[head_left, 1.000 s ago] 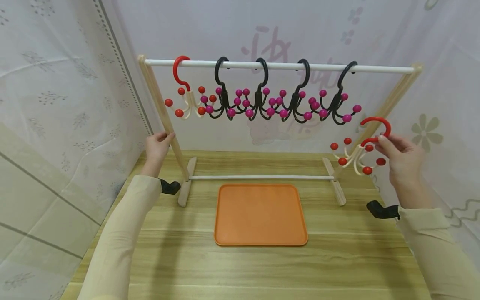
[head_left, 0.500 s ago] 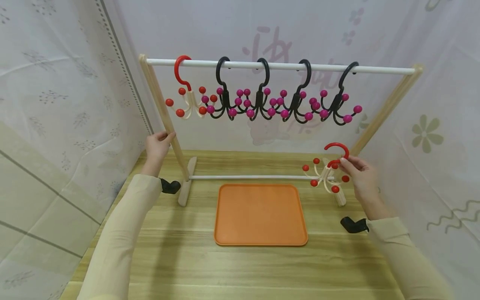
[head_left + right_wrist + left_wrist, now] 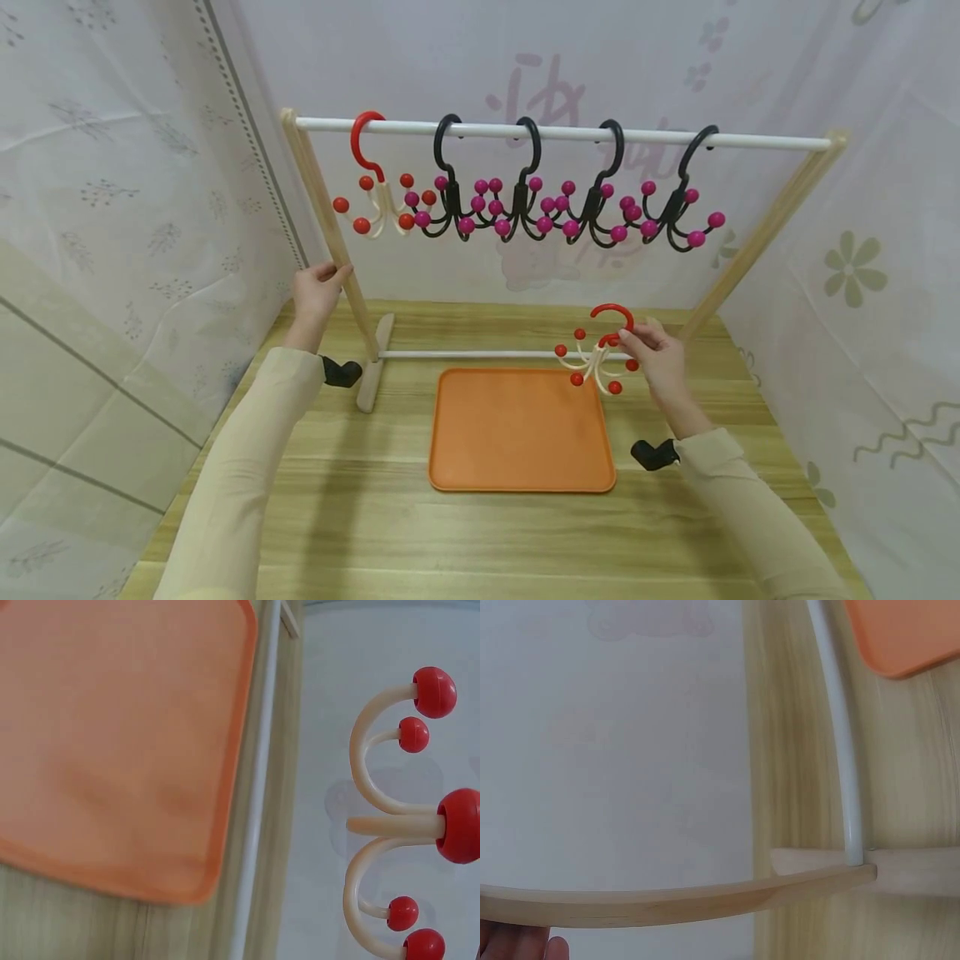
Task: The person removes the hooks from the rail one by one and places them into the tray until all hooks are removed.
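Note:
My right hand (image 3: 654, 358) pinches a hanger (image 3: 596, 360) by its red hook; cream prongs with red balls curve out below, over the far right corner of the orange tray (image 3: 521, 433). In the right wrist view the prongs (image 3: 360, 769) fill the right side, while that hand is out of sight. On the left, my left hand (image 3: 315, 296) holds the wooden left post (image 3: 347, 279) of a rack between thumb and fingers. Another red-hooked hanger (image 3: 382, 200) hangs at the left end of the rack's white top bar (image 3: 487, 131). Several black hangers (image 3: 521, 200) with magenta balls hang along it.
The rack's lower white bar (image 3: 465, 355) runs just behind the tray. A wooden foot (image 3: 367, 385) supports the left post, and the right post (image 3: 765, 237) slants beyond my right hand. Patterned cloth (image 3: 847, 208) surrounds the wooden table (image 3: 480, 542).
My right hand has carried the red-hooked hanger leftward and down, from beside the right post to the tray's far right corner. My left hand stays on the left post.

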Demonstrator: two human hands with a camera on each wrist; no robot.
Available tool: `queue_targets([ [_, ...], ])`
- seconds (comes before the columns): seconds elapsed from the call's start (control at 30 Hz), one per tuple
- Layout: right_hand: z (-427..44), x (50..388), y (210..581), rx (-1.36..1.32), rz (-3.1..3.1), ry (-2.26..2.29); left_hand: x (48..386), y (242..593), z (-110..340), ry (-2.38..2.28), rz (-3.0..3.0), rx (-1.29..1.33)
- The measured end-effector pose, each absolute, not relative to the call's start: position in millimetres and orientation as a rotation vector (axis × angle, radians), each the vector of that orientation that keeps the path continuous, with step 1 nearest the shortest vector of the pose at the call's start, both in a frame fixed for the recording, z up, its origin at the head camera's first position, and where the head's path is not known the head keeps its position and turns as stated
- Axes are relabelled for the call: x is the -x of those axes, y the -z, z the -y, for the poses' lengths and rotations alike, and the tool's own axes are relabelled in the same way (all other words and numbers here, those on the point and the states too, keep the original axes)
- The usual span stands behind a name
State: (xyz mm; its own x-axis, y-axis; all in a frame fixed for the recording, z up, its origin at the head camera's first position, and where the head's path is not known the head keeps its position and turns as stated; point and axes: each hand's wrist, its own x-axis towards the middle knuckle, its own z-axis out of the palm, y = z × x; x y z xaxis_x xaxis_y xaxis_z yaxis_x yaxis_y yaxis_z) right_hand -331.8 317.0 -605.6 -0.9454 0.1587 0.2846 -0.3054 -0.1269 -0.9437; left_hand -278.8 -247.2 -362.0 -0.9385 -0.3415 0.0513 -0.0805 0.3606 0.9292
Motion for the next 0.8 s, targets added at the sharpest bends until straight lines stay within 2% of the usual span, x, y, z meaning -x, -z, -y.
queue_targets([
  [0.27,-251.5,319.7,592.7,-0.182,1.996,-2.079,278.4,362.4,246.1,1.603,2.375,-0.355],
  [0.33,-227.6,295.4,556.8,-0.196,1.968,-2.157,278.6,362.0,246.2,1.603,2.372,-0.351],
  [0.5,-180.3,258.8,503.3,-0.223,1.969,-2.216,278.5,361.6,246.8,1.598,2.376,-0.348],
  [0.57,-167.3,256.2,501.4,-0.218,2.022,-2.16,278.3,361.6,246.6,1.597,2.378,-0.346],
  [0.7,-136.6,232.0,468.7,-0.157,2.096,-2.132,278.2,361.6,246.2,1.584,2.389,-0.347],
  [0.77,-127.2,228.9,468.0,-0.153,2.111,-2.132,278.2,361.4,245.8,1.578,2.392,-0.344],
  [0.8,-125.8,237.8,486.2,-0.185,2.092,-2.156,278.3,361.4,245.8,1.578,2.392,-0.344],
])
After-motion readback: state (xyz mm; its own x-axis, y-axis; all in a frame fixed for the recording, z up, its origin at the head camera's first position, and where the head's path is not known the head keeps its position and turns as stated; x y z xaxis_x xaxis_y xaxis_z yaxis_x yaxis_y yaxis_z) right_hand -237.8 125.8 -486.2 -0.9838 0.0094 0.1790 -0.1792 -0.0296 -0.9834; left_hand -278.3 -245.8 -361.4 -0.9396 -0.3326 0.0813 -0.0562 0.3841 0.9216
